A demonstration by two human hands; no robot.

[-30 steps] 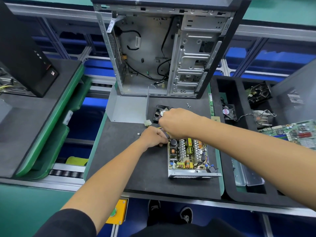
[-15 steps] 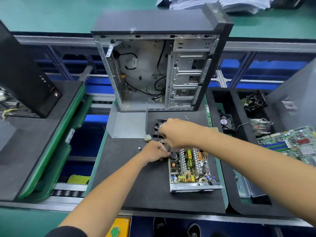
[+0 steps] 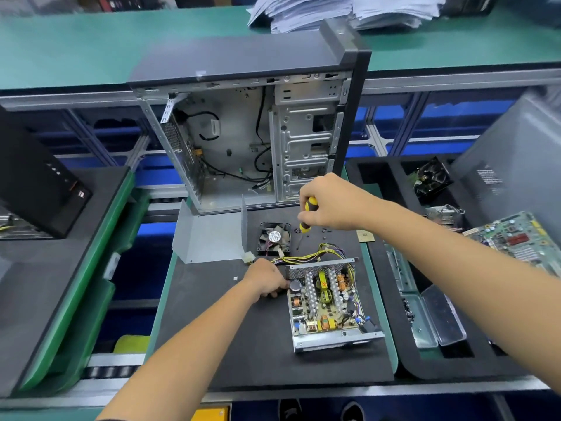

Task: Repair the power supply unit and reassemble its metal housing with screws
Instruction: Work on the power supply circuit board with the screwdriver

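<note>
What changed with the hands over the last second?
The right hand lifted off the fan, back and to the right, gripping a yellow-and-black screwdriver now in view. The left hand stayed at the open power supply.

Bare mat [image 3: 212, 323] is seen left of the open supply [image 3: 329, 305] and in front of it, where the counter offers room for a hand. The far edge is walled off by the upright case [image 3: 243, 141]. Between case and supply, the way is crowded by the bent metal cover [image 3: 209, 238], the fan [image 3: 274, 238], a bundle of wires [image 3: 315, 255] and scattered screws [image 3: 324, 230]. The supply's left side is taken up by the left hand [image 3: 267, 281], and the space above the screws by the right hand [image 3: 331, 203] with its screwdriver [image 3: 306, 218]. To the right, passage is bounded by a tray [image 3: 379, 268].
</note>
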